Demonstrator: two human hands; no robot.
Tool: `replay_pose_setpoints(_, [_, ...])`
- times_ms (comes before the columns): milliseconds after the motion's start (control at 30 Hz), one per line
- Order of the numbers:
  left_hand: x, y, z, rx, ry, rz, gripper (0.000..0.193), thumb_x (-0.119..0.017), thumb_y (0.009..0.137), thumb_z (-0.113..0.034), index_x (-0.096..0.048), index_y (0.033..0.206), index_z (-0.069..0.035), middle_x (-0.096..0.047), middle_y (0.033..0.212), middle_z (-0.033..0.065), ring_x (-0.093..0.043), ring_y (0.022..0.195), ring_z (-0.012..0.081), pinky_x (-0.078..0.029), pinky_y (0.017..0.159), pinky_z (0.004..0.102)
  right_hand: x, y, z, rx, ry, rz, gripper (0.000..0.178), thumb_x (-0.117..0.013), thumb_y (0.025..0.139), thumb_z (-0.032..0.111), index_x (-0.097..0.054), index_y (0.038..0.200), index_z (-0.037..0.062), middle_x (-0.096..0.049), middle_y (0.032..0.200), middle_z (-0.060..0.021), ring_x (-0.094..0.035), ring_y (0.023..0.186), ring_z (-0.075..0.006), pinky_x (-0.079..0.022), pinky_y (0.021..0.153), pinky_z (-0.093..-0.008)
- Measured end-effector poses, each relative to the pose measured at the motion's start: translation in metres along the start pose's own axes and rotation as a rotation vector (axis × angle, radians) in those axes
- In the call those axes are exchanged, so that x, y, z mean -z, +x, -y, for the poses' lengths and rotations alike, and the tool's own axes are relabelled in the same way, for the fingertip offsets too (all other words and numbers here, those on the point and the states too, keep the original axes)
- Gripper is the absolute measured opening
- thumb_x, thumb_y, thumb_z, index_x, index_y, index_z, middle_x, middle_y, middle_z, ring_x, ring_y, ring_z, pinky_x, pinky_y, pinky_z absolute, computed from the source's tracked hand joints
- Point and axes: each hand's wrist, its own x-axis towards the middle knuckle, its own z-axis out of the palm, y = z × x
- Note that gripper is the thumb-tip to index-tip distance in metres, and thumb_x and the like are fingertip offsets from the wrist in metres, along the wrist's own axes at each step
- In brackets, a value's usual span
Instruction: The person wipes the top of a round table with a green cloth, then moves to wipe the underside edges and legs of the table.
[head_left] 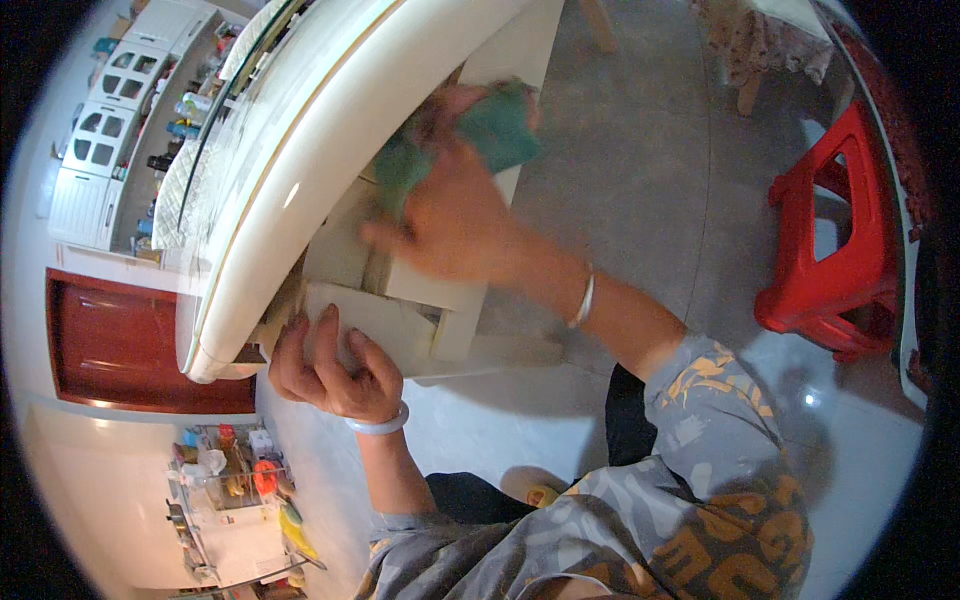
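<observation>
My right hand [455, 220], smeared by motion, is closed on a green cloth [500, 130] and presses it against the inner side of a white piece of furniture under the tabletop. Part of the cloth is hidden behind the fingers. Lower left, my left hand [335, 370] has its fingers curled at the edge of a white panel [385, 325] below the same tabletop. Its fingertips rest near the panel's corner, and the palm side is partly hidden. Above both hands curves the thick, glossy rim of the white table [300, 180].
To the right, a red plastic stool [840, 230] stands on the grey tiled floor [620, 190]. A cloth-covered table [760, 40] is at the far right. White cabinets [105, 140], a dark red door [150, 345] and a cluttered rack [240, 510] line the left side.
</observation>
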Motion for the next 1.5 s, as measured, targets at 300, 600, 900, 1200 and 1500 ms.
replay_pose_setpoints(300, [0.024, 0.038, -0.015, -0.151, 0.172, 0.463, 0.044, -0.055, 0.09, -0.021, -0.057, 0.132, -0.008, -0.053, 0.136, 0.0155, -0.049, 0.127, 0.0316, -0.033, 0.107, 0.0492, -0.009, -0.014, -0.014, 0.248, -0.002, -0.004, 0.038, -0.058, 0.084, 0.037, -0.07, 0.086, 0.0008, -0.065, 0.087, -0.0198, -0.054, 0.099, -0.0387, -0.036, 0.094, -0.0522])
replay_pose_setpoints(600, [-0.039, 0.08, -0.054, -0.113, -0.161, 0.736, 0.079, -0.056, 0.082, -0.008, -0.022, 0.153, -0.004, -0.031, 0.153, 0.0256, -0.039, 0.135, 0.0446, -0.034, 0.111, 0.0507, -0.032, -0.022, -0.025, 0.163, 0.047, -0.229, 0.031, -0.062, 0.078, 0.03, -0.07, 0.083, 0.0004, -0.064, 0.094, -0.0156, -0.054, 0.105, -0.0339, -0.035, 0.1, -0.0514])
replay_pose_setpoints(900, [-0.09, 0.095, -0.058, -0.078, -0.229, 0.98, 0.087, -0.064, 0.09, -0.023, -0.01, 0.151, 0.006, -0.028, 0.149, 0.0344, -0.035, 0.135, 0.0486, -0.034, 0.111, 0.0479, -0.009, 0.043, -0.125, 0.037, -0.047, -0.151, 0.039, -0.05, 0.092, 0.029, -0.063, 0.111, -0.003, -0.06, 0.113, -0.022, -0.05, 0.118, -0.0386, -0.033, 0.104, -0.054])
replay_pose_setpoints(1200, [-0.108, 0.099, -0.055, 0.09, -0.367, 1.002, 0.072, -0.048, 0.089, -0.001, -0.015, 0.152, 0.004, -0.026, 0.155, 0.0278, -0.026, 0.144, 0.0397, -0.025, 0.118, 0.0425, -0.037, -0.017, -0.073, -0.316, 0.136, -0.37, 0.05, -0.054, 0.09, 0.032, -0.059, 0.122, -0.0058, -0.047, 0.137, -0.0328, -0.033, 0.133, -0.0537, -0.019, 0.115, -0.0608])
replay_pose_setpoints(1500, [-0.107, 0.104, -0.079, 0.018, -0.325, 0.928, 0.073, -0.055, 0.093, -0.014, -0.017, 0.153, -0.001, -0.029, 0.152, 0.0286, -0.033, 0.139, 0.0442, -0.03, 0.115, 0.0441, -0.041, -0.031, -0.111, -0.351, 0.207, -0.323, 0.034, -0.058, 0.089, 0.029, -0.066, 0.101, -0.0018, -0.054, 0.117, -0.0313, -0.039, 0.124, -0.0561, -0.02, 0.109, -0.0663])
